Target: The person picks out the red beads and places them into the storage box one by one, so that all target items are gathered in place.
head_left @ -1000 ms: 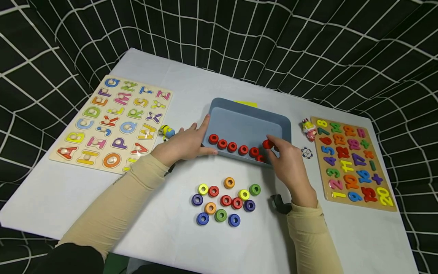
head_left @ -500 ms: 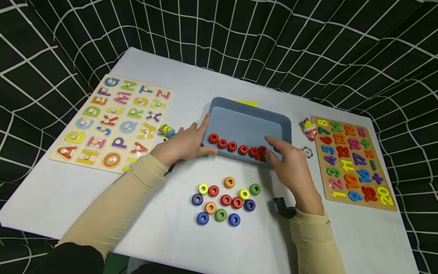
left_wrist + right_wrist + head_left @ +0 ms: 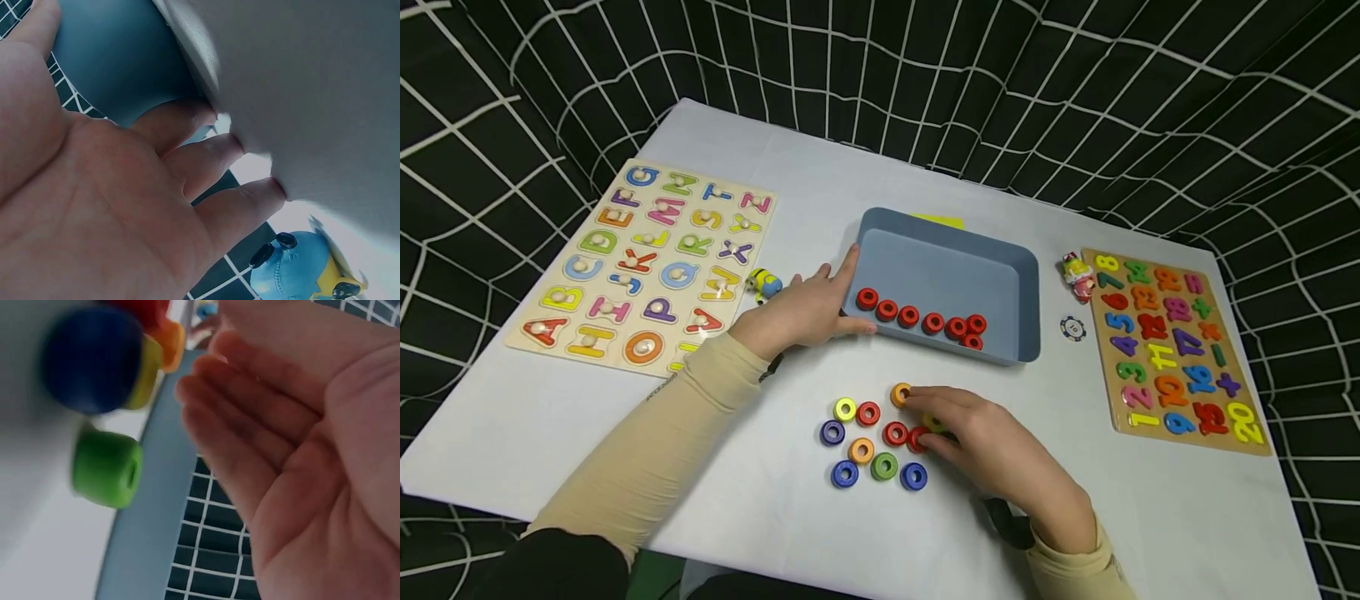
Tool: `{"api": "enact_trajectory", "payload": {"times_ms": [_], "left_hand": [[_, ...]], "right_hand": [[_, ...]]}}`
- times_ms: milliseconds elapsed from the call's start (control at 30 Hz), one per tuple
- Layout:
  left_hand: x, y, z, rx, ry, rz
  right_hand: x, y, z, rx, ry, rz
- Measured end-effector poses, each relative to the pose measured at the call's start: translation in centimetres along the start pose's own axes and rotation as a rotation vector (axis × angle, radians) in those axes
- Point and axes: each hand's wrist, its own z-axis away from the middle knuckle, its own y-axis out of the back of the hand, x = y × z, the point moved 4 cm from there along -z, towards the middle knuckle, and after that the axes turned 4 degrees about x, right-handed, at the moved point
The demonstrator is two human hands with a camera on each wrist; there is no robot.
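My left hand [image 3: 805, 312] rests against the left end of the blue-grey tray [image 3: 936, 267], thumb at its front corner. In the left wrist view its fingers [image 3: 212, 156] reach along the tray's outer wall. Several red rings [image 3: 908, 317] lie along the tray's front side. My right hand [image 3: 1000, 446] is over the loose rings on the table, fingers extended, nothing held. Its fingertips overlap an orange ring [image 3: 900, 394] and a red ring [image 3: 915, 439]; a yellow ring [image 3: 933, 422] is partly hidden below. The right wrist view shows a green ring [image 3: 106, 469] beside the palm.
More rings lie in front of the tray, among them a blue ring [image 3: 914, 477] and a purple ring [image 3: 832, 432]. A letter board [image 3: 647, 267] is at left, a number board [image 3: 1176, 354] at right. Small figures [image 3: 764, 285] and a poker chip [image 3: 1072, 328] stand nearby.
My right hand has let go of a red ring at the tray's front right, then moved out of the tray toward me, over the loose rings. The left hand has stayed at the tray.
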Motion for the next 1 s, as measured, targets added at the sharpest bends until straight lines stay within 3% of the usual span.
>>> {"api": "enact_trajectory", "payload": {"times_ms": [233, 433, 700, 900, 1000], "left_hand": [[0.0, 0.1, 0.1, -0.005, 0.004, 0.005], [0.0, 0.1, 0.0, 0.001, 0.005, 0.004], [0.0, 0.1, -0.1, 0.001, 0.009, 0.013], [0.0, 0.1, -0.1, 0.007, 0.003, 0.007], [0.0, 0.1, 0.0, 0.007, 0.002, 0.005]], "right_hand": [[-0.8, -1.6, 0.9, -0.018, 0.036, 0.116], [-0.8, -1.2, 1.1, 0.034, 0.011, 0.111], [0.7, 1.8, 1.3, 0.191, -0.066, 0.076], [4.3, 3.9, 0.9, 0.378, -0.167, 0.058], [6.1, 4.4, 0.5, 0.429, -0.250, 0.060]]}}
